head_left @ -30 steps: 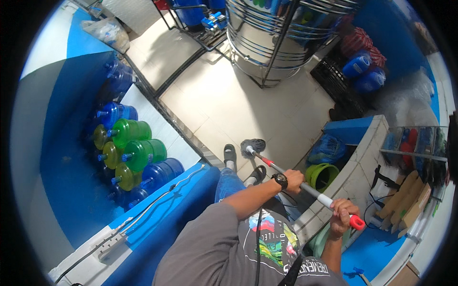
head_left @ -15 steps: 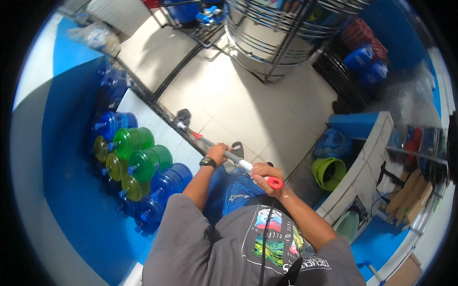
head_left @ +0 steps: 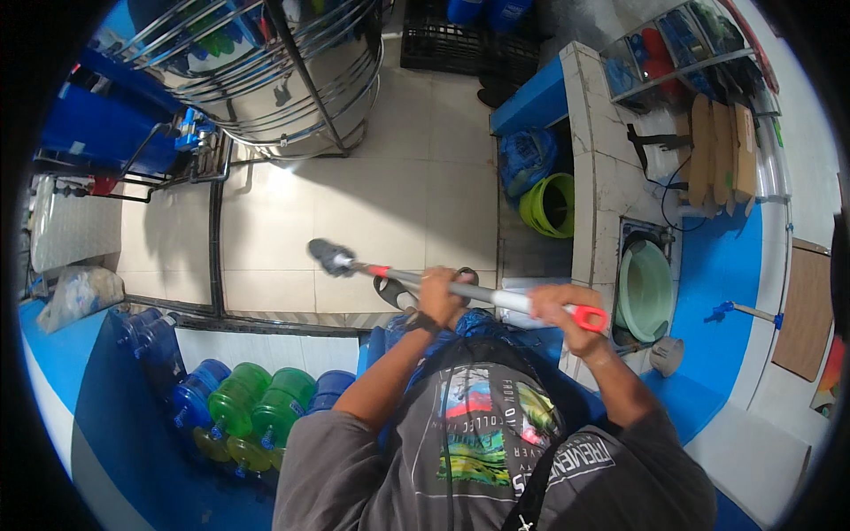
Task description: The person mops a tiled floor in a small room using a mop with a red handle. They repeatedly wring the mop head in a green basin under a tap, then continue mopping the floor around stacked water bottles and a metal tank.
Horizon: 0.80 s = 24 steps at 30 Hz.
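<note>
Both of my hands are closed round the handle of a mop (head_left: 403, 277), which lies slantwise across the front of my body. My left hand (head_left: 437, 297) grips the grey shaft about midway along. Near the red-ended top, my right hand (head_left: 567, 315) wraps round the white section. The dark grey mop head (head_left: 330, 257) is over the pale tiled floor, out to the left of my feet; whether it presses on the tiles I cannot tell. Motion blurs part of the handle.
Blue and green water jugs (head_left: 283, 396) stand at the lower left. A large tank with chrome rails (head_left: 292, 124) stands ahead. On the right are a lime-green bucket (head_left: 531, 210), a pale green basin (head_left: 645, 283) in a tiled counter, and cardboard pieces (head_left: 708, 159). A black crate (head_left: 434, 49) sits far ahead.
My view has turned to the right. The mop head has come away from the raised edge by the jugs and is over the open tiles. Both hands keep their hold on the handle.
</note>
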Tool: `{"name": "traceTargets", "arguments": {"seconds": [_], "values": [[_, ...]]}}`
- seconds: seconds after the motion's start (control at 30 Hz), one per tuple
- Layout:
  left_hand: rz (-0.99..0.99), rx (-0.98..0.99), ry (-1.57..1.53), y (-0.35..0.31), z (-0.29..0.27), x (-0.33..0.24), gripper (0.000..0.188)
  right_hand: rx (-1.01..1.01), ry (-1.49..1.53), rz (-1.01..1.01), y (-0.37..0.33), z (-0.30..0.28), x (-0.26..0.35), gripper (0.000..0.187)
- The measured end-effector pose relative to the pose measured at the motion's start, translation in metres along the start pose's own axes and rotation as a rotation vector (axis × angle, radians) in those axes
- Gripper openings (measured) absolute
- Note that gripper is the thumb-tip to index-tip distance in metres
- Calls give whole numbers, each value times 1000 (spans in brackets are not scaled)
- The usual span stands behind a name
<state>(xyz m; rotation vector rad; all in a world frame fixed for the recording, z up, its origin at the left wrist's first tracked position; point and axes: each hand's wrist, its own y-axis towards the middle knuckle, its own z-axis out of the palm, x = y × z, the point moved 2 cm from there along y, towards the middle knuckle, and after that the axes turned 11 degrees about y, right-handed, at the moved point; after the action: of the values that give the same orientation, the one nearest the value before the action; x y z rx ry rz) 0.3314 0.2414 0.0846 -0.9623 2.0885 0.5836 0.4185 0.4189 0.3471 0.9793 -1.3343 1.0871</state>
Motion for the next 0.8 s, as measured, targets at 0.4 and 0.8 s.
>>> {"name": "traceTargets", "arguments": {"seconds": [0.4, 0.8], "values": [[328, 587, -254, 64, 182, -179, 37, -689, -159, -249, -110, -93, 49, 24], [473, 753, -117, 71, 182, -199, 57, -549, -317, -350, -133, -108, 42, 17]]}}
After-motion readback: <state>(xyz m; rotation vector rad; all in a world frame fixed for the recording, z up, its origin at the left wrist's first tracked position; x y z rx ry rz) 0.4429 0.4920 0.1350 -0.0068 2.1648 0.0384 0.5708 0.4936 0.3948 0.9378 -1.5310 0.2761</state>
